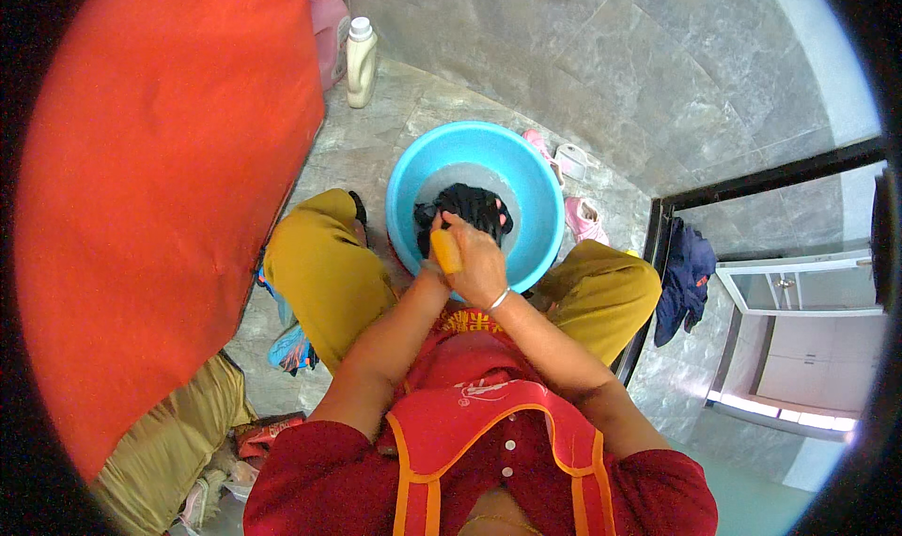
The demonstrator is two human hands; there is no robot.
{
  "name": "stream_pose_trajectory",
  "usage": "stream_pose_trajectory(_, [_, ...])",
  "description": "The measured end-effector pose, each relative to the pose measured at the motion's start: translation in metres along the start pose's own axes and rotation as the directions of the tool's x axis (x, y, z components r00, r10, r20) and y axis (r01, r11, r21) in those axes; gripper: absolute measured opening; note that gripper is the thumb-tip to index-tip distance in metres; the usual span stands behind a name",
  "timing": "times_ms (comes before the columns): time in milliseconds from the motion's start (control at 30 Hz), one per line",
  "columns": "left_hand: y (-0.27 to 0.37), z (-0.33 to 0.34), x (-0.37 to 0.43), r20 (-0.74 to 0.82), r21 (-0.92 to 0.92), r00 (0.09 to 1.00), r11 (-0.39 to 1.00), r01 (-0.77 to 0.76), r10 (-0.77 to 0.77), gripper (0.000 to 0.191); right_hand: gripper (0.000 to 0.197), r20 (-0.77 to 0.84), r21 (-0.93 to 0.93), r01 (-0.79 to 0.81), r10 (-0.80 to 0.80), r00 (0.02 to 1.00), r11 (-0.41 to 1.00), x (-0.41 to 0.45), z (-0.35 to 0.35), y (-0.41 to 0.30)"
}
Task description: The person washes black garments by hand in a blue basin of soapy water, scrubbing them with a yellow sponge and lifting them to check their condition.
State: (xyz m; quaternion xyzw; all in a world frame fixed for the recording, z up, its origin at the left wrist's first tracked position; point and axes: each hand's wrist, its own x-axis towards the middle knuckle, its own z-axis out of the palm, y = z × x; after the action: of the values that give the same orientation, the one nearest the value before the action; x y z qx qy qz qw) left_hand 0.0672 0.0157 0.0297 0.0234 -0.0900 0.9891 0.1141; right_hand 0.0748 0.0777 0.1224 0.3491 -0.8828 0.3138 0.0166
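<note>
A black garment (471, 205) lies bunched in a light blue plastic basin (547, 215) with cloudy water at its bottom. My right hand (479, 261), with a silver bangle at the wrist, grips a yellow bar-shaped object (446, 251) over the near side of the cloth. Whether this is soap or a brush handle is unclear. My left hand (433, 271) is mostly hidden by the right hand and the cloth. Fingertips show at the garment's right edge, apparently the left hand's, holding the cloth from below.
The basin stands on grey floor tiles between my knees. Behind it to the left are a cream detergent bottle (361, 67) and a pink jug (329, 32). Pink shoes (583, 219) and a white dustpan (572, 161) lie at right. A large red cover (176, 148) borders the left side.
</note>
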Motion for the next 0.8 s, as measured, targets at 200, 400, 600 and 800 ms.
stream_pose_trajectory(200, [-0.005,-0.045,0.004,-0.108,0.795,0.887,0.574,-0.194,0.448,0.042,0.055,-0.139,-0.06,-0.029,0.02,0.99,0.998,0.012,0.029,0.044])
stream_pose_trajectory(400, [-0.022,-0.008,0.012,-0.302,0.291,0.942,0.955,-0.054,0.146,0.041,0.042,0.034,0.079,-0.577,0.576,0.817,0.813,0.034,0.013,0.064])
stream_pose_trajectory(600, [-0.008,-0.02,0.011,-0.429,0.278,0.884,0.958,-0.066,0.185,0.063,0.028,-0.109,0.22,-0.309,0.338,0.935,0.925,-0.006,0.015,0.033])
stream_pose_trajectory(800, [0.017,-0.005,0.017,-0.398,0.189,0.915,0.982,0.01,0.067,0.04,0.037,0.166,0.255,-0.279,0.242,0.956,0.926,-0.02,0.0,-0.004])
